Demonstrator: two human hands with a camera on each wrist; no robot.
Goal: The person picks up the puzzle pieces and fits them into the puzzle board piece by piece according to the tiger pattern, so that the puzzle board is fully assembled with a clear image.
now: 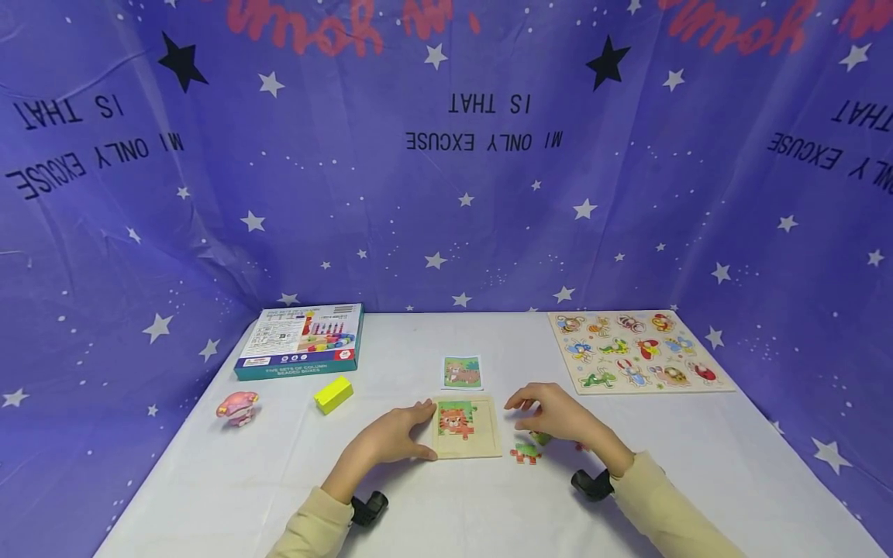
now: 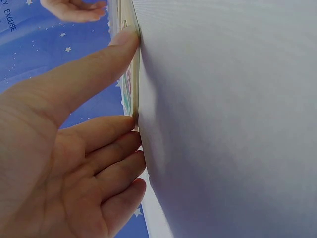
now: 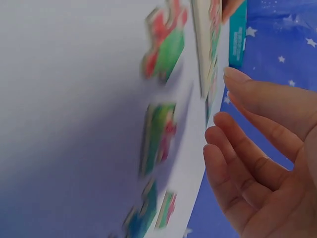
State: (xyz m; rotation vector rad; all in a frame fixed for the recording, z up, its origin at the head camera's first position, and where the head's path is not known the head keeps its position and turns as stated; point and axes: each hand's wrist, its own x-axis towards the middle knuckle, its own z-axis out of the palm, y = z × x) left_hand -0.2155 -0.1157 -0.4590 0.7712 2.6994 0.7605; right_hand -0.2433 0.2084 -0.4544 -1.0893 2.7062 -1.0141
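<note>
A square wooden puzzle board [image 1: 466, 451] lies on the table, its upper left filled with joined pieces showing an orange tiger face [image 1: 455, 421]. My left hand [image 1: 394, 435] rests against the board's left edge, thumb at the near corner and fairly straight fingers towards the far one. Right of the board hovers my right hand [image 1: 558, 411], fingers loosely bent and nothing between them. Below it lie several loose jigsaw pieces; a red-and-green piece [image 1: 525, 453] is closest to the board. The right wrist view shows a green-and-pink piece [image 3: 159, 136] and a blue piece [image 3: 142, 213], somewhat blurred.
A small tiger picture card [image 1: 462, 373] lies just beyond the board. Back left are a boxed bead set [image 1: 300, 341], a yellow block [image 1: 333, 395] and a pink toy figure [image 1: 238, 408]. An insect peg puzzle [image 1: 638, 353] lies back right, before a purple star-patterned curtain [image 1: 446, 225].
</note>
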